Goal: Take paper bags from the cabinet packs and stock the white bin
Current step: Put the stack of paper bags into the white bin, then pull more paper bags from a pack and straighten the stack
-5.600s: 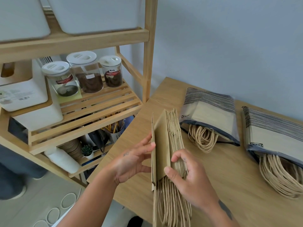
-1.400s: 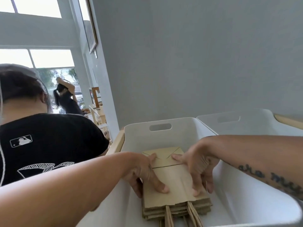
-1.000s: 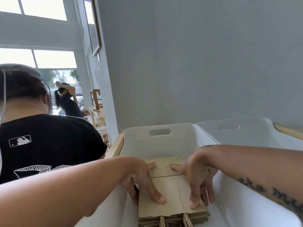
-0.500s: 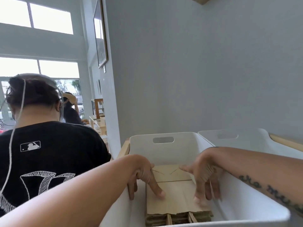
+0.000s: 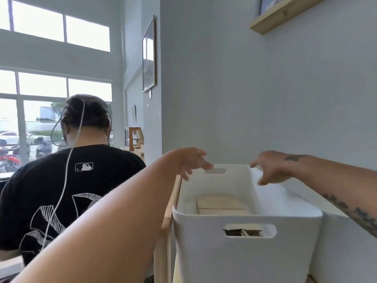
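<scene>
Paper bags (image 5: 221,205), pressed a moment ago, now lie free, flat in the white bin (image 5: 244,218). Left hand (image 5: 193,162) and right hand (image 5: 271,168) hover by its far rim, each grip loose, empty. Batch looks stocked; further packs unseen.

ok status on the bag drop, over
Left hand and right hand empty, above the far rim. Paper bags flat in white bin. Nothing blocking it.

Flat brown paper bags (image 5: 221,205) stacked in rectangular white plastic bin (image 5: 240,256).
Stack lies on the bin's floor, partly visible through the near handle slot.
</scene>
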